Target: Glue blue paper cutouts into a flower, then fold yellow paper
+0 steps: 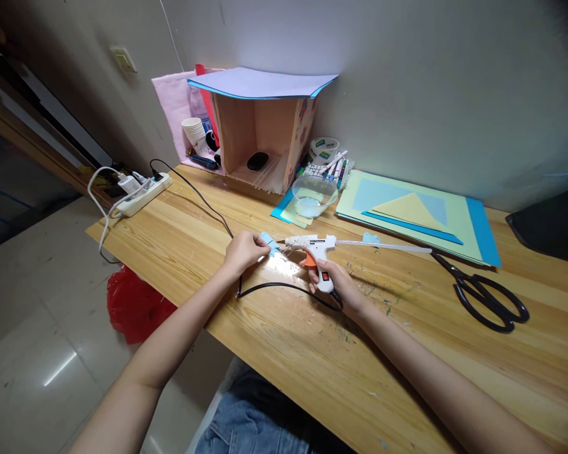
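White, orange-triggered glue gun (319, 246) inside curled right grip (341, 285), light-blue paper piece (268, 241) between pinching left grip's (244, 250) fingertips.

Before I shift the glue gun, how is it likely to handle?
The glue gun may feel slightly tail-heavy, since its stick juts far out behind. That stick is probably fairly stiff: it runs nearly straight. The cord may drag, as it loops across the table.
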A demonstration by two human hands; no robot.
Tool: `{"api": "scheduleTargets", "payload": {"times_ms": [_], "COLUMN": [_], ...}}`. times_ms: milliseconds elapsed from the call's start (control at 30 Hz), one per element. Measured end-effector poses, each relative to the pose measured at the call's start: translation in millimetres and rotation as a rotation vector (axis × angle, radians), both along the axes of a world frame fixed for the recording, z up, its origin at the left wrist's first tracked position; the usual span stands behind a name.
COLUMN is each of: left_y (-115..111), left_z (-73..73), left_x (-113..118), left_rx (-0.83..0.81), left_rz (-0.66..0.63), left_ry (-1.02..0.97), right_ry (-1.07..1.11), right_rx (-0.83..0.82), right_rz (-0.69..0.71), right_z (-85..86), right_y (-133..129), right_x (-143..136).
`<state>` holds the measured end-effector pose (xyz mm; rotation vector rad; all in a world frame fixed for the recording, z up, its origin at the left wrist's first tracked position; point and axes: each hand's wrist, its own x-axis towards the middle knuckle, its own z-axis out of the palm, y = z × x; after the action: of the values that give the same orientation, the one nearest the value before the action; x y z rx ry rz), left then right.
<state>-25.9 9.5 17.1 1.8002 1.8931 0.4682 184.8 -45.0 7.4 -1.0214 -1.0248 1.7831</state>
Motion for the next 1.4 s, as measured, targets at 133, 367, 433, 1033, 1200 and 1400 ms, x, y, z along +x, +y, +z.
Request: {"api": "scheduleTargets", "payload": {"times_ms": [133,367,433,1033,1200,1400], "left_y": [1.7,3.1,4.5,20.8,22.4,17.6], "left_z": [2.0,5.3,4.1,-10.4,-6.1,-2.3], "left_x": [0.5,-7.9,-9.9,-17.0,-18.3,-16.9], "left_rx": [-0.005,-0.010,0.030,0.035,-0.033,-0.036], "left_rz": [-0.001,-0.062,-0.085,-0.073,-0.116,-0.170], "left_ry": [-0.002,-0.038,-0.087,-0.051,-0.059,-0.023], "right_ry": [-0.003,0.029,0.043,0.036,0.038,0.035], "right_rx": [-0.006,-0.004,0.003,0.003,0.014,0.017], "right_rz": [0.004,0.000,0.008,-0.023,-0.027,-0.029], "right_z": [-0.7,-3.8,-5.4,-5.6,-4.7,-6.5], "right_y": [0.2,0.2,0.2,-0.1,-0.1,0.0], "right_x": [0.1,0.8,1.5,1.0,0.9,1.9]}}
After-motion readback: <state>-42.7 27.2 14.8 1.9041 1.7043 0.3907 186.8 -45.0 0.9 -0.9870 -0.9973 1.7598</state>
